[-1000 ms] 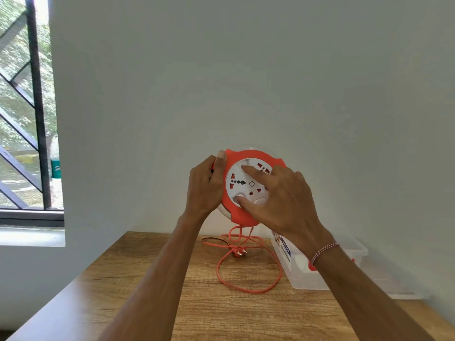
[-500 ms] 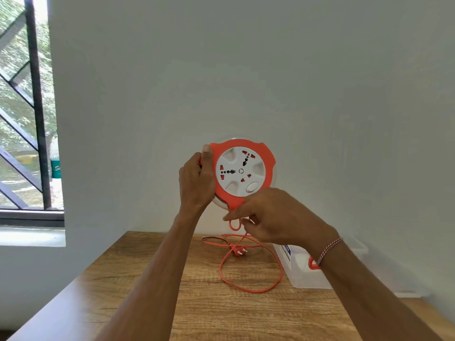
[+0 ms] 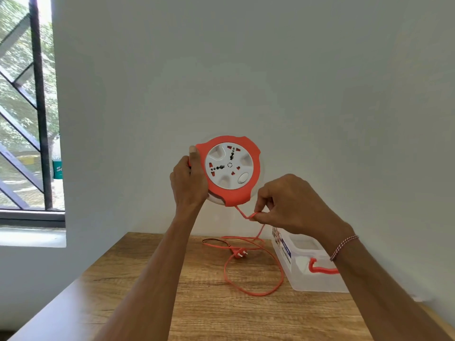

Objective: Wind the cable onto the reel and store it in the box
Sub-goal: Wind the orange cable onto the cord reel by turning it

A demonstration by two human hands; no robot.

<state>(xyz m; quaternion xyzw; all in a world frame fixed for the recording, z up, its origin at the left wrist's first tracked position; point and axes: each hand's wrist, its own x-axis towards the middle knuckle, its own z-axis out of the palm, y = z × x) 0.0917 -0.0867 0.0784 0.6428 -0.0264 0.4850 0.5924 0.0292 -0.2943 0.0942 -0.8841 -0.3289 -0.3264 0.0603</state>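
Observation:
My left hand grips the left rim of a round orange reel with a white socket face, held upright in the air before the wall. My right hand pinches the orange cable just below the reel, where it leaves the bottom edge. From there the cable drops to the wooden table and lies in loose loops, ending in a two-pin plug. A clear plastic box with an orange handle stands open on the table at the right, partly behind my right forearm.
A white wall stands right behind the table. A barred window is at the far left. The table's left edge runs diagonally toward the near left corner.
My right hand has left the reel's face, dropped below it and pinched the cable, moving out to the right. The reel has risen slightly and turned in my left hand.

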